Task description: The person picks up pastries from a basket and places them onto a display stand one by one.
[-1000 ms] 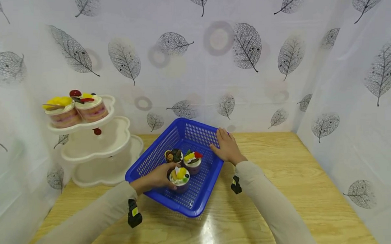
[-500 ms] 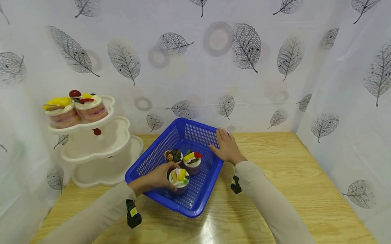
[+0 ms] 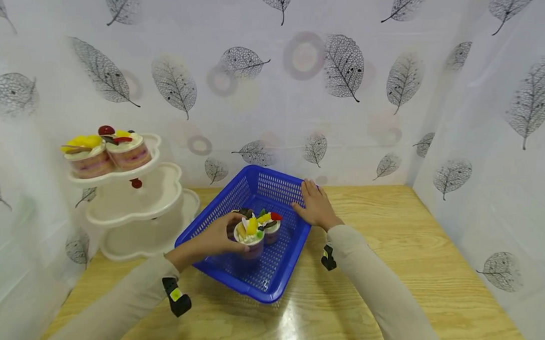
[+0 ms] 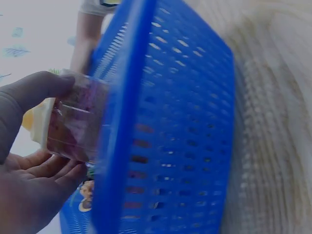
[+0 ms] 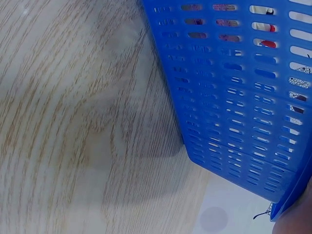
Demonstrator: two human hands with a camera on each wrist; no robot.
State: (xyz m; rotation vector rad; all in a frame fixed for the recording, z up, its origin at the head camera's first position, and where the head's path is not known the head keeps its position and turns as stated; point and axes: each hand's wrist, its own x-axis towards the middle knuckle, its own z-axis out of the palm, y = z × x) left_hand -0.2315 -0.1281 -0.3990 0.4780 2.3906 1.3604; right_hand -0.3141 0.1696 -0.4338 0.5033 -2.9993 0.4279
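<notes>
My left hand [image 3: 220, 234] grips a cup cake [image 3: 250, 239] topped with white cream and yellow fruit. In the left wrist view thumb and fingers curl round the clear cup [image 4: 80, 117], which shows pink layers. It is held inside the blue basket [image 3: 198, 222], near the front. Just behind stands a second cup cake [image 3: 272, 228] with red and yellow fruit. A third, dark-topped cup cake [image 3: 243, 211] is mostly hidden by the left hand. My right hand [image 3: 317, 204] rests on the basket's right rim with its fingers straight.
A white three-tier stand [image 3: 131, 205] is left of the basket. On its top tier sit two cup cakes [image 3: 90, 158]. The wooden table [image 3: 387, 244] meets a leaf-patterned curtain [image 3: 266, 104] behind and at the right.
My left hand has lifted the yellow-fruit cup cake slightly off its place in the basket, and now covers most of the dark-topped one. The right hand stays on the rim.
</notes>
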